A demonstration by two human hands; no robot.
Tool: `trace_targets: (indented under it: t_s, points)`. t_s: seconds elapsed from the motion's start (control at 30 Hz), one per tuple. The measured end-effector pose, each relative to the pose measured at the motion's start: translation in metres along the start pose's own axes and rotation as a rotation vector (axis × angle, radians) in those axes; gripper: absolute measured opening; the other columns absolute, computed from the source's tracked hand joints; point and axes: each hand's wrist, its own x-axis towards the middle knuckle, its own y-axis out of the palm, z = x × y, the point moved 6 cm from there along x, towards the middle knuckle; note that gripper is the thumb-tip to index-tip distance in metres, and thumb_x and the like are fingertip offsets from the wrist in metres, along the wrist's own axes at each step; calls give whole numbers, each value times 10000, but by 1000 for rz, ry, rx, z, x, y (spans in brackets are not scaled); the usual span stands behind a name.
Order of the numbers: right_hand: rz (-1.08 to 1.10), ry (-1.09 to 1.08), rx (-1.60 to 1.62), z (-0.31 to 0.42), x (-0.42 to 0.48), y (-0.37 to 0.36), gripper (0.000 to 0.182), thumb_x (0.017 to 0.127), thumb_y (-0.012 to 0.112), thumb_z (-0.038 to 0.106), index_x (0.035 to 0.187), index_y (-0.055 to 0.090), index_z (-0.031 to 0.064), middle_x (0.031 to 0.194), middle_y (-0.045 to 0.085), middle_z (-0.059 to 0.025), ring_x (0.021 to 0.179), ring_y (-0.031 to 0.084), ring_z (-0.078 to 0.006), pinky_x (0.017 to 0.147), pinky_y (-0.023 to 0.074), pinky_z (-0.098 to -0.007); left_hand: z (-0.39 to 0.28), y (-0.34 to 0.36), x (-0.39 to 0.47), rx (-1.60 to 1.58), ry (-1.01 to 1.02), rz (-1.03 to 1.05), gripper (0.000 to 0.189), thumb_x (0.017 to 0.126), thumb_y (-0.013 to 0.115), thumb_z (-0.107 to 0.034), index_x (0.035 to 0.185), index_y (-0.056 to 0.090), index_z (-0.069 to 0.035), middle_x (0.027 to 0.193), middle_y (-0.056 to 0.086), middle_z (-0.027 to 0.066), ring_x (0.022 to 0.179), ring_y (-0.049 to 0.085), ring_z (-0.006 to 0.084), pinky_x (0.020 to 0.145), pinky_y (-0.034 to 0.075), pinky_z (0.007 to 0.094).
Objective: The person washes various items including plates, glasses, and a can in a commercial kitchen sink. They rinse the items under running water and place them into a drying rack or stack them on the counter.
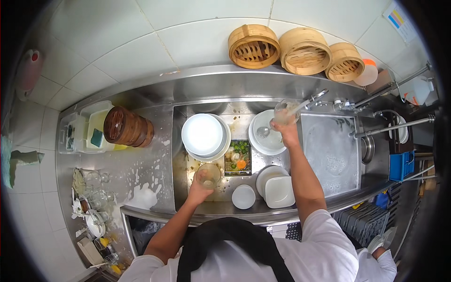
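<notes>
My left hand (200, 189) grips a clear drinking glass (208, 173) over the front left of the stainless steel sink basin (208, 205). My right hand (286, 129) holds another clear glass (284, 106) beneath the faucet spout (312, 98), above a stack of white plates (260, 121) with a spoon (263, 132) on top. Left of that stands a pile of white bowls (202, 134). Between the piles, a square drain strainer (238, 158) has caught green pieces and an orange slice. Nearer me sit a small white bowl (243, 196) and a squarish white dish (280, 192).
A water-filled basin (329, 151) lies to the right. Brown stacked steamers (128, 127) and a plastic tub with a sponge (97, 137) stand left, above glasses and dishes (96, 224). Bamboo steamers (306, 51) line the back ledge. Another person's sleeve (382, 266) shows at lower right.
</notes>
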Motion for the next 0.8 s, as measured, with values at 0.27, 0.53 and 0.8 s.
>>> trace_targets:
  t_s: [0.27, 0.53, 0.8]
  points:
    - [-74, -62, 8, 4, 14, -26, 721, 683, 779, 10, 1313, 428, 37, 1165, 577, -81, 1064, 562, -200, 942, 453, -313, -51, 49, 82, 10, 137, 125, 796, 650, 800, -77, 1324, 379, -43, 1225, 585, 117, 1181, 551, 263, 1015, 417, 354]
    - [435, -114, -707, 80, -3, -23, 804, 636, 772, 44, 1356, 416, 63, 1160, 612, -100, 1087, 587, -235, 944, 464, -352, -95, 96, 159, -9, 182, 162, 771, 657, 819, -150, 1310, 414, -92, 1209, 603, 119, 1141, 577, 293, 960, 456, 371]
    - [775, -304, -1692, 181, -36, 41, 856, 640, 751, 65, 1412, 386, 124, 1132, 647, -158, 1076, 602, -331, 886, 487, -414, -98, 124, 171, -16, 307, 221, 737, 663, 795, -127, 1301, 427, -102, 1184, 607, 153, 1114, 589, 327, 947, 467, 377]
